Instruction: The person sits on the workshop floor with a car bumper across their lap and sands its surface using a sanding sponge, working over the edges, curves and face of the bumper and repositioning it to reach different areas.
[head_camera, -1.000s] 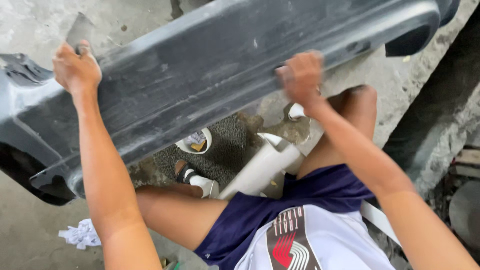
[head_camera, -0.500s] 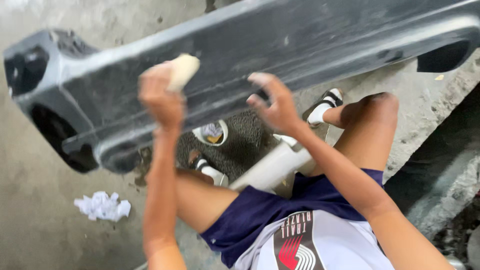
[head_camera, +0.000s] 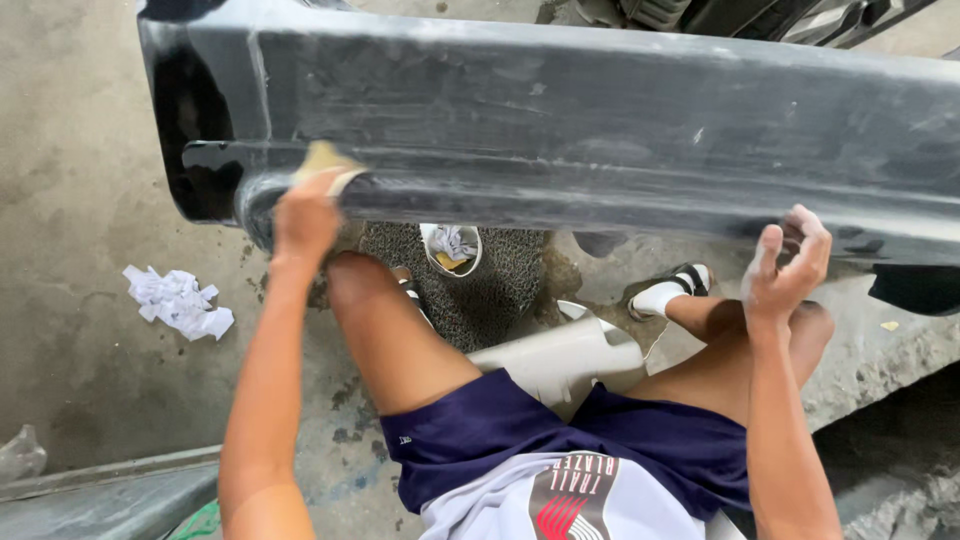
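Observation:
A long dark grey car bumper (head_camera: 560, 120) stretches across the top of the head view, dusty and scuffed. My left hand (head_camera: 305, 215) presses a tan piece of sandpaper (head_camera: 325, 160) against the bumper's lower edge near its left end. My right hand (head_camera: 788, 262) grips the lower edge of the bumper farther right, fingers curled onto it. I sit with bare knees under the bumper, in dark blue shorts and a white shirt.
Crumpled white paper (head_camera: 178, 298) lies on the concrete floor at left. A small cup with paper scraps (head_camera: 450, 247) stands on a dark mat (head_camera: 490, 285) between my legs. A pale plastic part (head_camera: 560, 355) lies by my thigh. A dark panel edge (head_camera: 90, 495) lies bottom left.
The bumper has tilted level and shifted right in view. My left hand slid with the sandpaper down to its lower left edge. My right hand moved right along the lower edge.

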